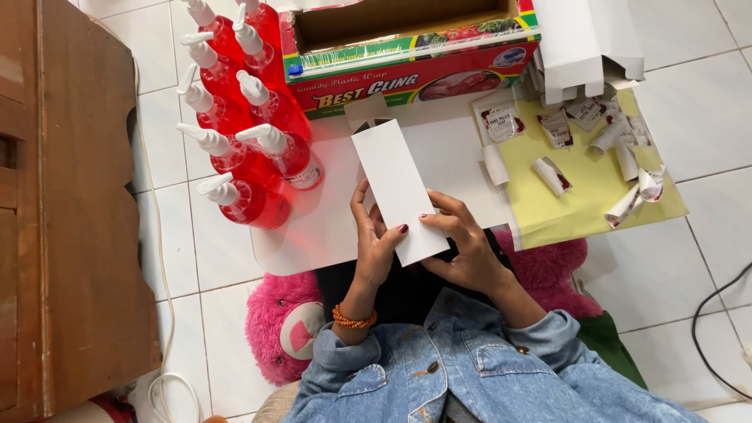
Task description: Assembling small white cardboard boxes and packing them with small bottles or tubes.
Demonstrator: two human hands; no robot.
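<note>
We see white carton sleeve (399, 190), flattened, above near edge of white board (313, 235) on floor, tilted away from us. Left hand (374, 239) fingers pinch its left edge; right hand (464, 244) fingers grip lower right corner, likely keeping panels square. Red bottles (243, 117) cluster at board's left edge, within reach. Rolled labels (548, 174) lie on yellow sheet (595, 196), right.

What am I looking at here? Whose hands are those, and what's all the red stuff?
You are looking down from a camera worn on a person's head, so these are that person's own hands. The left hand and right hand together hold a flat white carton over a white board on the tiled floor. The red things are bottles of red liquid with white nozzle caps. Above is a long box of plastic wrap. To the right, small rolled labels lie on a yellow sheet.
</note>
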